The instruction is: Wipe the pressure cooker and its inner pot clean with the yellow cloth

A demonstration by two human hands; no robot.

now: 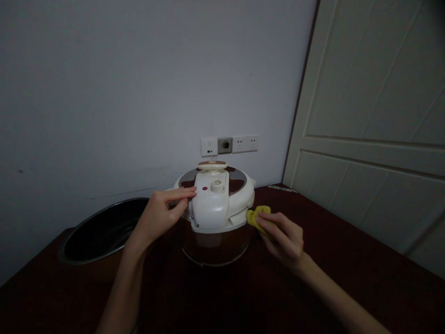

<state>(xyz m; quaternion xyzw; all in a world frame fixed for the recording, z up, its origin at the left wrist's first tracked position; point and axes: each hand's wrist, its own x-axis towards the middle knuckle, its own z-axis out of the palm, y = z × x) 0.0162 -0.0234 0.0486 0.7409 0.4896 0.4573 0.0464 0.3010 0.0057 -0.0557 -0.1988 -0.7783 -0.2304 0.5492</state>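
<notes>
A white and dark brown electric pressure cooker (211,208) stands upright on a dark red table, its lid on. On the lid are a handle (212,165), a round valve knob (218,186) and a small red button. My left hand (163,211) rests against the lid's left side with its fingers stretched out, holding nothing. A folded yellow cloth (257,216) is pinched in my right hand (283,235). The cloth touches the right side of the cooker's white rim. Part of the cloth is hidden behind my fingers.
A black inner pot (104,232) with a shiny rim lies to the left, partly behind my left forearm. Wall sockets (245,144) are behind the cooker. A white panelled door (375,139) borders the table (333,260) on the right.
</notes>
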